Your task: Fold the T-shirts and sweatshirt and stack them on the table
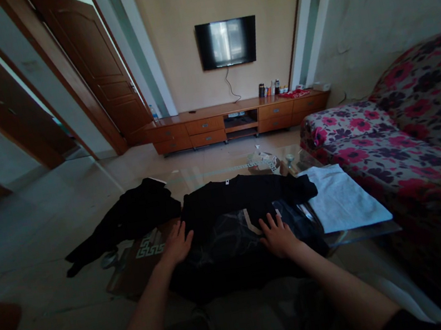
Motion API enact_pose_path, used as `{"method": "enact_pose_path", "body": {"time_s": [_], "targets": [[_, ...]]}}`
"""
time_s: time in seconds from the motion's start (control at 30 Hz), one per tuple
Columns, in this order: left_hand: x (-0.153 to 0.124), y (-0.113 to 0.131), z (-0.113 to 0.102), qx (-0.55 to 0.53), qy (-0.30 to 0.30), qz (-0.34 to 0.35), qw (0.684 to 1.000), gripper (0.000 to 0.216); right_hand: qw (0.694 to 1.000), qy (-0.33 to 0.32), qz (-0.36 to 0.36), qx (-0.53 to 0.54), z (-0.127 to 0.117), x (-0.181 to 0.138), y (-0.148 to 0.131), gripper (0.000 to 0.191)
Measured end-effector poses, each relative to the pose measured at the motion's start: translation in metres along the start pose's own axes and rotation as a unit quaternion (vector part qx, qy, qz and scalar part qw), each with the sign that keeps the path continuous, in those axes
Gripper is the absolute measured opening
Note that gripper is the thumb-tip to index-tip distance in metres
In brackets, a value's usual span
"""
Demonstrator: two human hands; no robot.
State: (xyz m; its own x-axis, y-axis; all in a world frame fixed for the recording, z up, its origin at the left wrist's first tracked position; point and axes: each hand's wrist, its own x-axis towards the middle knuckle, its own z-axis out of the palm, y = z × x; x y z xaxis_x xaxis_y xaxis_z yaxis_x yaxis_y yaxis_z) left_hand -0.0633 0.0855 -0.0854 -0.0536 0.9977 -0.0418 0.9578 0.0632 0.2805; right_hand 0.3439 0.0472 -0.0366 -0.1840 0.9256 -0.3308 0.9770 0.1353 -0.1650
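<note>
A black T-shirt (214, 205) with a faint grey pattern and a pale angular print lies spread on a glass coffee table (361, 232), its collar and white label at the far side. My left hand (178, 243) rests at the shirt's left edge, fingers stretched out and holding nothing. On the right part of the shirt, beside the pale print, my right hand (280, 235) lies flat with its fingers spread. The shirt's near end hangs over the table's front edge in shadow.
Another black garment (128, 220) lies at the table's left end. Folded light-blue cloth (342, 198) sits at the right, near a flowered sofa (373, 145). Crumpled white items (263, 162) are at the back. Beyond stands a wooden TV cabinet (205, 125) under a wall-mounted television (228, 43).
</note>
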Motion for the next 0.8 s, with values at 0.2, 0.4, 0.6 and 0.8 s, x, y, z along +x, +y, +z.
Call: {"method": "enact_pose_path", "body": {"time_s": [0.2, 0.4, 0.6, 0.8], "targets": [[-0.003, -0.027, -0.018, 0.023, -0.015, -0.049, 0.998, 0.081, 1.000, 0.001, 0.002, 0.002, 0.005, 0.004, 0.002, 0.077], [-0.009, -0.027, -0.027, 0.000, 0.016, -0.038, 0.999, 0.023, 1.000, 0.012, -0.003, 0.006, 0.006, 0.004, 0.002, 0.076], [-0.007, -0.023, -0.023, 0.040, 0.041, -0.085, 0.995, 0.018, 1.000, 0.013, -0.002, 0.008, 0.008, 0.003, 0.002, 0.076], [-0.001, -0.031, -0.019, -0.009, 0.064, -0.131, 0.989, 0.021, 1.000, 0.009, -0.001, 0.010, 0.006, 0.002, 0.002, 0.076]]}}
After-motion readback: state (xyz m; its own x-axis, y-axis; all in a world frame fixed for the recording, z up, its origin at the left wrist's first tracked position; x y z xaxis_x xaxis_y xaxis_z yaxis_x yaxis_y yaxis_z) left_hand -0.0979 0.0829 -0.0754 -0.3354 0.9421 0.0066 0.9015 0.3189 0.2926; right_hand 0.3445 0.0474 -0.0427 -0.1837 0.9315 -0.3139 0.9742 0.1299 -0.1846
